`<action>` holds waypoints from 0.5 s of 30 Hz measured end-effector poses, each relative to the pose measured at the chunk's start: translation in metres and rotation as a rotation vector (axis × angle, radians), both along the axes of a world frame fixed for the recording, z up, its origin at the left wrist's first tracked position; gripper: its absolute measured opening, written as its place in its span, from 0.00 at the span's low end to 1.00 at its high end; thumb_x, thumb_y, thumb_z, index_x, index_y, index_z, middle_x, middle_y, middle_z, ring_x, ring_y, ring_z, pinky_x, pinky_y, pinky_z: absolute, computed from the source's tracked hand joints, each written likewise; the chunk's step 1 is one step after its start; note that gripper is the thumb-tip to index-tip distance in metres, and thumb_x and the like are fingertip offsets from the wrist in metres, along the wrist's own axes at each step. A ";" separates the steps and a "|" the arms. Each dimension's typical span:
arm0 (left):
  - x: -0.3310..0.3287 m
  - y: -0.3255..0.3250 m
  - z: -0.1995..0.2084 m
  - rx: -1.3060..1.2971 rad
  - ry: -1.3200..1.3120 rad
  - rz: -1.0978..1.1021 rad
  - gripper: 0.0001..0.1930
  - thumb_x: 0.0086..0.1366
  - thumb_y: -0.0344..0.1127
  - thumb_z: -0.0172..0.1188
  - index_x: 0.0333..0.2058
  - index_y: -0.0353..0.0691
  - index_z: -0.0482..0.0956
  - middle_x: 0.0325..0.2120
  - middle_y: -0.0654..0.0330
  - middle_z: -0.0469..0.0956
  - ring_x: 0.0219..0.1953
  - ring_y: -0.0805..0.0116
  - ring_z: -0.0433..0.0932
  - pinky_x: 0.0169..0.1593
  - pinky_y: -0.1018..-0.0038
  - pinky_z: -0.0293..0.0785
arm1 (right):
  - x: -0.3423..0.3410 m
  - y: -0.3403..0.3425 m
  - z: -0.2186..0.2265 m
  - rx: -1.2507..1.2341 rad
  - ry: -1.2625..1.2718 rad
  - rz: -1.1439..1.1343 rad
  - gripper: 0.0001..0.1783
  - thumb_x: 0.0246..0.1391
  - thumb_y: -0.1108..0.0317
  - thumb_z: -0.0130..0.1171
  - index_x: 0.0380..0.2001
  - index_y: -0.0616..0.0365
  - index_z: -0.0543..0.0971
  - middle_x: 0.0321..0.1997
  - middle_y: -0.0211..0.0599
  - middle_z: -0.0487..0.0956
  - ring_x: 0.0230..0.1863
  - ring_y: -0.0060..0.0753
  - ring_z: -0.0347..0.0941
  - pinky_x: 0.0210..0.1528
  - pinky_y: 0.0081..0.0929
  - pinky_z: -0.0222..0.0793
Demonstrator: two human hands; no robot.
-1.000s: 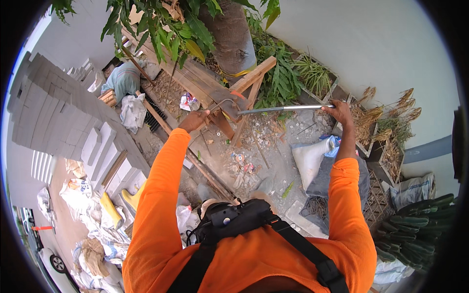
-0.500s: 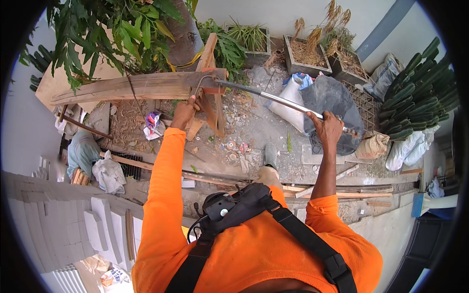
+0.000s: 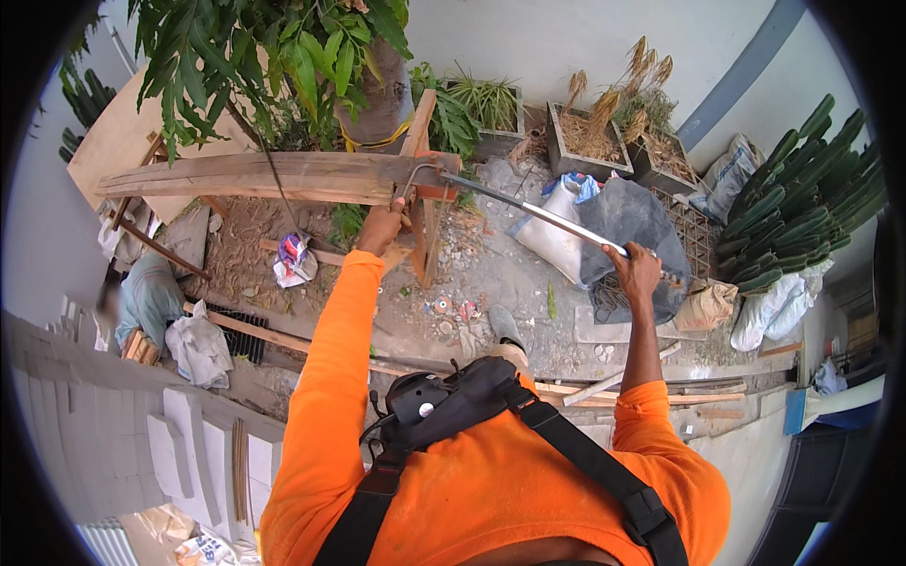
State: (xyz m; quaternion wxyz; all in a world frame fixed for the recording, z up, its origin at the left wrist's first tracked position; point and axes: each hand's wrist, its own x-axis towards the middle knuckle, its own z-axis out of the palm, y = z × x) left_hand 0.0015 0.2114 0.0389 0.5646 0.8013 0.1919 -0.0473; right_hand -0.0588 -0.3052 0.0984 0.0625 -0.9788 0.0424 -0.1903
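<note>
A bent metal rod (image 3: 412,174) curves at the right end of a wooden bench (image 3: 255,176), its lower part held in my curled left hand (image 3: 382,229). Beside it, a long metal bar (image 3: 566,226) slants rightward, my right hand (image 3: 637,269) wrapped around it. A tree trunk (image 3: 382,104) stands behind the bench.

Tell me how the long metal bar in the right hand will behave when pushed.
The bar is likely stiff: it looks straight, without visible sag, up to the right hand. Its shiny stretch seems smooth, so it may feel somewhat slippery there.
</note>
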 end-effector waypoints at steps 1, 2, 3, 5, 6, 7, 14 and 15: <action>0.000 -0.001 0.000 -0.007 0.008 0.002 0.32 0.77 0.55 0.52 0.25 0.32 0.85 0.13 0.63 0.67 0.15 0.71 0.62 0.22 0.67 0.59 | -0.002 -0.002 -0.002 -0.016 -0.043 0.018 0.39 0.52 0.27 0.61 0.27 0.60 0.84 0.25 0.43 0.81 0.33 0.50 0.78 0.43 0.45 0.63; 0.001 0.003 -0.001 -0.009 0.017 0.010 0.32 0.77 0.55 0.52 0.25 0.32 0.85 0.13 0.63 0.67 0.15 0.71 0.61 0.22 0.68 0.59 | -0.002 0.001 0.000 -0.024 -0.026 0.025 0.39 0.52 0.27 0.61 0.27 0.60 0.84 0.25 0.43 0.81 0.33 0.50 0.78 0.42 0.45 0.63; 0.001 0.005 -0.003 -0.006 0.030 0.008 0.31 0.77 0.55 0.52 0.25 0.32 0.85 0.13 0.64 0.66 0.15 0.71 0.61 0.22 0.68 0.58 | -0.008 0.006 0.004 -0.029 -0.004 0.022 0.39 0.53 0.28 0.61 0.27 0.60 0.84 0.25 0.43 0.81 0.32 0.50 0.78 0.42 0.44 0.64; 0.001 0.008 -0.005 -0.058 0.031 0.010 0.31 0.77 0.54 0.52 0.24 0.32 0.85 0.13 0.65 0.66 0.14 0.72 0.60 0.21 0.68 0.57 | -0.027 0.020 0.015 0.026 0.071 -0.011 0.38 0.53 0.28 0.61 0.26 0.60 0.83 0.25 0.43 0.81 0.30 0.51 0.78 0.39 0.43 0.65; 0.002 0.008 -0.005 -0.085 0.029 0.007 0.31 0.77 0.54 0.53 0.24 0.32 0.85 0.13 0.65 0.66 0.14 0.72 0.60 0.21 0.68 0.56 | -0.033 0.023 0.008 0.032 0.043 -0.021 0.38 0.52 0.28 0.61 0.26 0.60 0.82 0.25 0.43 0.81 0.31 0.51 0.78 0.39 0.43 0.65; 0.004 0.010 -0.004 -0.110 0.041 0.004 0.30 0.76 0.54 0.53 0.24 0.33 0.84 0.12 0.66 0.65 0.13 0.72 0.59 0.20 0.69 0.55 | -0.038 0.026 0.000 0.038 0.015 -0.033 0.38 0.52 0.28 0.61 0.25 0.60 0.82 0.25 0.43 0.81 0.31 0.51 0.78 0.39 0.43 0.66; 0.000 0.011 -0.003 -0.148 0.033 -0.020 0.29 0.76 0.53 0.53 0.24 0.34 0.84 0.11 0.69 0.63 0.13 0.75 0.57 0.18 0.70 0.51 | -0.072 0.057 -0.007 0.031 -0.068 -0.097 0.36 0.52 0.30 0.63 0.26 0.59 0.83 0.25 0.43 0.81 0.29 0.52 0.77 0.37 0.45 0.64; 0.000 0.012 -0.002 -0.157 0.023 -0.022 0.29 0.76 0.53 0.53 0.24 0.34 0.84 0.12 0.69 0.63 0.13 0.75 0.58 0.19 0.71 0.52 | -0.077 0.063 -0.005 0.024 -0.082 -0.111 0.36 0.52 0.30 0.64 0.26 0.59 0.84 0.25 0.44 0.81 0.28 0.52 0.77 0.37 0.45 0.64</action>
